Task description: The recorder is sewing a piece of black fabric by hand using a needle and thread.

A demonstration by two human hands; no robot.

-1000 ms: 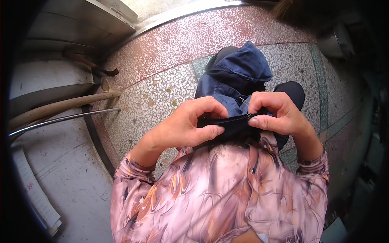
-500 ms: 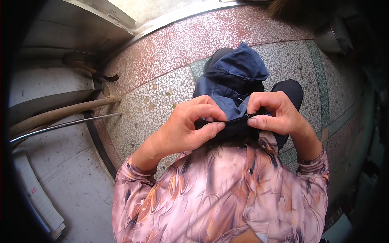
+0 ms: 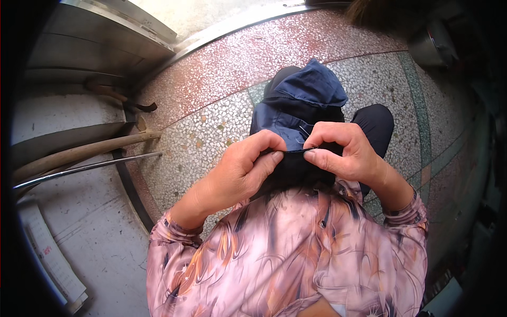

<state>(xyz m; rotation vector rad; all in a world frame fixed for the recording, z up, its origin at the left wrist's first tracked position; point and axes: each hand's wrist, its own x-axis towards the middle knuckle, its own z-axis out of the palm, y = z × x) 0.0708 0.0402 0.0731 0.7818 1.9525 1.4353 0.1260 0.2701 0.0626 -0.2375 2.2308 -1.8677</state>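
Observation:
A piece of dark blue and black cloth lies bunched over my lap, its near edge drawn up into a narrow fold. That fold is pinched between the thumb and forefinger of my left hand. A short way along the same fold, my right hand is closed in a pinch on the cloth. Thin pale strands like thread stick up beside my right fingertips; whether a needle is among them is too small to tell. Only a short stretch of the edge shows between my two hands.
My dark-trousered knee shows right of the cloth. Left are a long wooden pole, a metal rod, a curved-ended tool and a paper strip. A metal pot stands far right on the speckled floor.
Both hands have shifted slightly left along the fold, the left thumb and forefinger drawing back a little. The thin strands by my right fingers stand out more.

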